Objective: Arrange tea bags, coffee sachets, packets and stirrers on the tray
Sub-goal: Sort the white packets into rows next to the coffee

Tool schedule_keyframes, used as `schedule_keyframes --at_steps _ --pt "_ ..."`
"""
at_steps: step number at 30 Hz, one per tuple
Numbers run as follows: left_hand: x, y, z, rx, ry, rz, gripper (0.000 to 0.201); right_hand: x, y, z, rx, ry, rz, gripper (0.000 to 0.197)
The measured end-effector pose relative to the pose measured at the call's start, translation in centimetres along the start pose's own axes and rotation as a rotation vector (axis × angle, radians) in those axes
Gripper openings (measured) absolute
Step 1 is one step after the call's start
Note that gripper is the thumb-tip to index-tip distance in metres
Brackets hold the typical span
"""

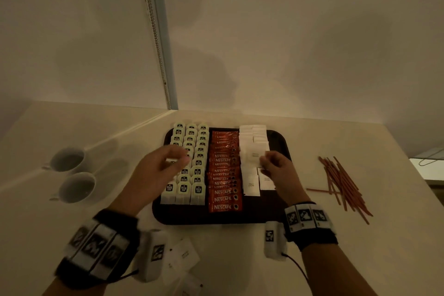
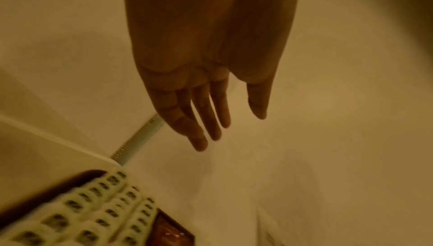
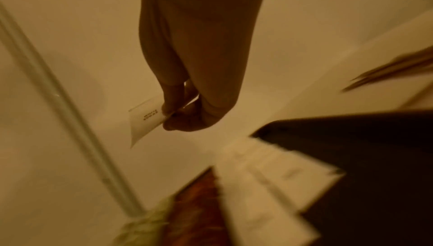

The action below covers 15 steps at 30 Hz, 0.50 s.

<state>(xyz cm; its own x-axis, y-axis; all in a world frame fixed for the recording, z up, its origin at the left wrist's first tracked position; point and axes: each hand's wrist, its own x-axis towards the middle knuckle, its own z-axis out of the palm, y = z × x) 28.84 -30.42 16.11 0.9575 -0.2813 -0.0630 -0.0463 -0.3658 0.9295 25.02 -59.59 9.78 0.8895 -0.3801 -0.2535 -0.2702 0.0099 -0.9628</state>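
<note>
A dark tray (image 1: 280, 142) on the white counter holds three columns of tea bags (image 1: 197, 172), a column of red coffee sachets (image 1: 224, 176) and white sugar packets (image 1: 249, 184) to their right. My right hand (image 1: 271, 163) hovers over the packet column and pinches one white sugar packet (image 3: 144, 120) between thumb and fingers. My left hand (image 1: 168, 161) floats above the tea bags (image 2: 93, 211), fingers (image 2: 206, 115) straight and empty. Brown stirrers (image 1: 343, 182) lie loose on the counter right of the tray.
Two white cups (image 1: 72, 173) stand on the counter to the left. Several loose white packets (image 1: 182, 256) lie on the counter in front of the tray. A wall with a hanging chain (image 1: 153, 31) rises behind; the counter's right edge is near the stirrers.
</note>
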Motion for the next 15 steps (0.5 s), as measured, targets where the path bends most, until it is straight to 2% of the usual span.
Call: schedule_keyframes --at_steps 3,5,10,15 --pt "-3.1 -3.7 -2.6 0.058 -0.062 -0.060 0.018 1.3 3.8 -3.3 -0.262 0.123 0.091 0.011" --pt "-5.4 -6.3 -3.9 0.087 -0.057 -0.158 0.020 1.8 6.1 -4.7 -0.395 0.154 0.158 0.012" --pt "-10.6 -12.5 -6.5 0.063 0.043 -0.439 0.015 1.9 9.2 -5.4 -0.598 0.151 0.225 0.024" --pt "-14.5 -16.6 -8.1 0.055 0.147 -0.635 0.012 1.8 9.4 -4.9 -0.706 0.181 0.218 0.027"
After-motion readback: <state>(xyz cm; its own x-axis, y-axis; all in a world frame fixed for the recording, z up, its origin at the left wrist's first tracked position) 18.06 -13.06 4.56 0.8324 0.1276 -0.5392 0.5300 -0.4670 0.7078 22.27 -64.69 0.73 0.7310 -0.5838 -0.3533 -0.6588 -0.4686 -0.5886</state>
